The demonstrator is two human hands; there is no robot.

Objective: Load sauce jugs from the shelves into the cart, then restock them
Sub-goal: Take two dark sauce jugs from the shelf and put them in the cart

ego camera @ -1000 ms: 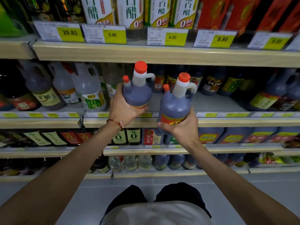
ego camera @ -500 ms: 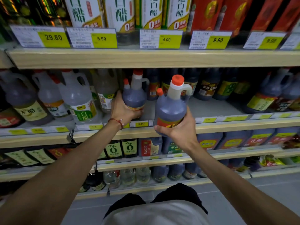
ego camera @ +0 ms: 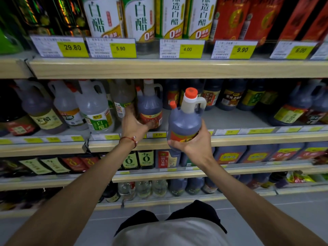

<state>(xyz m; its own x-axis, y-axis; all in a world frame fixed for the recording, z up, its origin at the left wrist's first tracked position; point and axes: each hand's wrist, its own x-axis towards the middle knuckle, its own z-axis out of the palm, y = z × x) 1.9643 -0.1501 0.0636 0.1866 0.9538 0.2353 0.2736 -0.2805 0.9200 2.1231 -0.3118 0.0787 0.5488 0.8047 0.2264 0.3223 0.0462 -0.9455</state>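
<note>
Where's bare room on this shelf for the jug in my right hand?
Bare shelf runs from the left jug to the yellow-labelled jug, before the back bottles; the right jug should fit. Pale jugs crowd the left.

Middle shelf (ego camera: 230,119): you have a bare grey stretch open at the front. It runs from the left jug (ego camera: 150,109), gripped by your left hand (ego camera: 133,126), across to the dark jugs (ego camera: 292,105) at the right. Depth is limited, because a row of dark bottles (ego camera: 230,96) stands along the back. Left of the left jug, the pale vinegar jugs (ego camera: 95,110) stand shoulder to shoulder. Overhead, the upper shelf board (ego camera: 177,68) caps the bay, close above the tallest caps. The right jug (ego camera: 184,119), held in your right hand (ego camera: 193,144), hangs before the shelf lip at the open stretch's left end.
</note>
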